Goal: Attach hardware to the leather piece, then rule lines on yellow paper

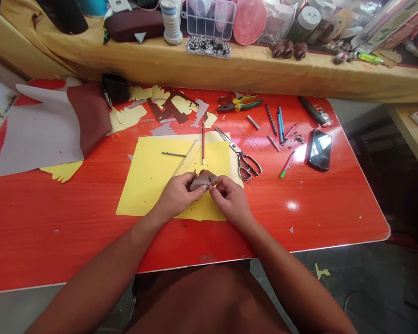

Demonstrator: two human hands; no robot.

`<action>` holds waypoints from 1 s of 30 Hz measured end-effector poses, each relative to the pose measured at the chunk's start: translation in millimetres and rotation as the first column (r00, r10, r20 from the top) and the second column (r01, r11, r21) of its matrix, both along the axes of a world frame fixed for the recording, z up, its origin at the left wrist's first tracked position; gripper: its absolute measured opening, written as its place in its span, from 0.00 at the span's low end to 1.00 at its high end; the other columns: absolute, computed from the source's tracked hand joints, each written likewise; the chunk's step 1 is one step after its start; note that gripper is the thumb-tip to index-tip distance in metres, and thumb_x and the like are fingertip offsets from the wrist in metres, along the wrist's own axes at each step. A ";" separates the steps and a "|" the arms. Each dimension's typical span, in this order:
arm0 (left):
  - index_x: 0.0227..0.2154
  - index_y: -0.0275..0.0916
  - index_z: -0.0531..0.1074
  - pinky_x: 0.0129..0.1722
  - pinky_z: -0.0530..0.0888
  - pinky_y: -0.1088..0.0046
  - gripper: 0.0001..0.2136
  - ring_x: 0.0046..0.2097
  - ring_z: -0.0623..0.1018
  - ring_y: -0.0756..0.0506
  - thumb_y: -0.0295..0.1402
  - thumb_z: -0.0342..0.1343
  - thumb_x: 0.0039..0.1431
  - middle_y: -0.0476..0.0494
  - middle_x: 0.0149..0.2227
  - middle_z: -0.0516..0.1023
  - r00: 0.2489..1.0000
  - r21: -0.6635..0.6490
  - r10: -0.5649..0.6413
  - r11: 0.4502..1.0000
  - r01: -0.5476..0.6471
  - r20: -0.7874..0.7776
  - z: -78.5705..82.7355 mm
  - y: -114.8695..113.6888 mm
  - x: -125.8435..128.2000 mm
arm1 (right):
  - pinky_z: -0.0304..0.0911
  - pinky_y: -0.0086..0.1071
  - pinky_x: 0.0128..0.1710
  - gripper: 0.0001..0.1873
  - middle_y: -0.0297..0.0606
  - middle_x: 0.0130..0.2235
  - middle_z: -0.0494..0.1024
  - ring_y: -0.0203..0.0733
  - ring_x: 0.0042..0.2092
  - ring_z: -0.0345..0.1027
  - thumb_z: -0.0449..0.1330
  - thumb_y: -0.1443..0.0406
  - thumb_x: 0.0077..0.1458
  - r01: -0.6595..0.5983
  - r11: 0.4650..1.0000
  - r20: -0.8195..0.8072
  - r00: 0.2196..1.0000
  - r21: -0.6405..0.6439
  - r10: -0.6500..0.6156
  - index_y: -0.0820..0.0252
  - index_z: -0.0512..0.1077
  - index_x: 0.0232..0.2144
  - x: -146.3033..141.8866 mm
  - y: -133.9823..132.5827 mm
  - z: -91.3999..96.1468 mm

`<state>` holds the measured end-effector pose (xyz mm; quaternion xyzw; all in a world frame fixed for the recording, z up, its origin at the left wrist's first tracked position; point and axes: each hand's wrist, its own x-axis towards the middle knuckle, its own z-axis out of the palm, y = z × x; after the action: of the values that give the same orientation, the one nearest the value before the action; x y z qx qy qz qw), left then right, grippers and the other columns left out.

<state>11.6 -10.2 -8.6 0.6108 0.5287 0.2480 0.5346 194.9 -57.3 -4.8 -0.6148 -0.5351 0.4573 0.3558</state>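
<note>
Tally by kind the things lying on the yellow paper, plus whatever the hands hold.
Ruler: 1
Red pencil: 1
Thin dark rod: 1
Scissors, partly on it: 1
Brown piece, held by left hand and right hand: 1
Total: 5

The small grey piece [202,180] is half buried under the fingers of the left hand [177,194] and the right hand [231,198] that pinch it, so its full shape cannot be made out. The hands also cover the near middle of the yellow sheet [149,176]. The tiny dark bits [297,138] beside the phone [319,149] are too small to tell, and the clear box [211,18] and pink disc [250,21] on the shelf [251,69] are cut off by the top edge.
</note>
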 end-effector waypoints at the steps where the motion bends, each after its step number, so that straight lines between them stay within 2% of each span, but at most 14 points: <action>1: 0.26 0.41 0.68 0.25 0.61 0.74 0.13 0.26 0.64 0.51 0.43 0.63 0.54 0.55 0.23 0.66 1.000 0.008 -0.002 1.000 0.002 -0.007 -0.8 -0.3 -0.1 | 0.48 0.31 0.25 0.08 0.23 0.21 0.58 0.36 0.24 0.52 0.60 0.57 0.62 0.002 1.000 -0.003 1.000 0.005 -0.002 0.54 0.69 0.35 0.0 0.3 -0.2; 12: 0.26 0.42 0.67 0.27 0.63 0.73 0.12 0.27 0.66 0.49 0.43 0.60 0.53 0.54 0.24 0.66 0.999 0.045 0.001 0.999 0.001 -0.048 -0.2 -2.5 3.9 | 0.47 0.31 0.26 0.09 0.23 0.21 0.55 0.35 0.24 0.49 0.60 0.57 0.58 0.021 1.000 -0.041 0.999 -0.010 -0.021 0.53 0.67 0.31 -0.1 1.5 1.6; 20: 0.27 0.42 0.67 0.25 0.61 0.74 0.12 0.26 0.64 0.50 0.43 0.61 0.52 0.54 0.23 0.64 0.999 -0.021 0.004 1.000 -0.005 -0.035 -0.2 -3.5 3.8 | 0.46 0.31 0.25 0.09 0.23 0.21 0.55 0.35 0.24 0.47 0.60 0.58 0.59 0.014 1.000 -0.100 0.995 -0.025 -0.017 0.53 0.66 0.31 0.4 1.1 0.8; 30: 0.28 0.42 0.68 0.25 0.63 0.73 0.11 0.26 0.66 0.49 0.43 0.60 0.54 0.54 0.24 0.65 0.999 -0.044 -0.007 0.999 0.006 -0.037 -3.9 -4.0 3.7 | 0.46 0.30 0.25 0.09 0.23 0.21 0.56 0.34 0.24 0.48 0.59 0.59 0.59 -0.015 0.999 -0.068 0.998 -0.032 0.012 0.53 0.64 0.30 1.0 0.5 0.8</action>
<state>15.3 -14.1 -12.6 0.6050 0.5419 0.2231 0.5390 195.9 -56.9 -4.0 -0.6009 -0.5193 0.4891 0.3607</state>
